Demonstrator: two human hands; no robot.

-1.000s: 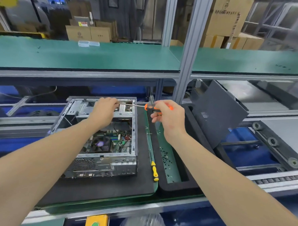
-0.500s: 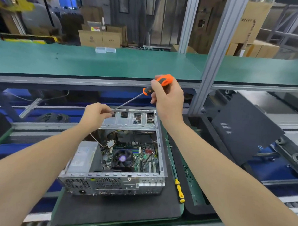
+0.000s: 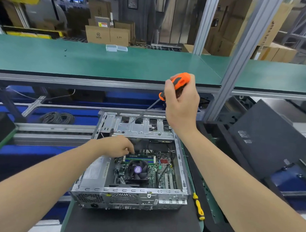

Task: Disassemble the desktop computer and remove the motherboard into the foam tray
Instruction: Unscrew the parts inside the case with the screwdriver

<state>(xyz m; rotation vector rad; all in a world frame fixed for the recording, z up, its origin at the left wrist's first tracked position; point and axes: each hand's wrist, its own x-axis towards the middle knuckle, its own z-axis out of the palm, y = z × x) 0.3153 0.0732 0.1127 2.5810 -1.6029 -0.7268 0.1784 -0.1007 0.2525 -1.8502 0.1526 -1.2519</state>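
An open metal desktop case (image 3: 128,198) lies on a black mat. Inside it sits the green motherboard (image 3: 164,173) with a black CPU fan (image 3: 138,170) and a grey power supply (image 3: 96,173). My right hand (image 3: 181,106) grips an orange-handled screwdriver (image 3: 180,80); its shaft slants down-left with the tip over the drive cage (image 3: 141,128). My left hand (image 3: 117,146) reaches into the case with curled fingertips by the memory slots; whether it pinches anything is hidden. The black foam tray (image 3: 212,220) lies right of the case.
A yellow-handled screwdriver (image 3: 199,206) lies on the mat beside the case. A dark side panel (image 3: 269,137) leans at the right. A green shelf (image 3: 98,62) runs overhead behind, held by an aluminium post (image 3: 237,61). A cable coil (image 3: 56,117) lies back left.
My left hand has left the screwdriver shaft at the drive cage and dropped into the case by the memory slots. My right hand keeps the screwdriver raised, now more upright.
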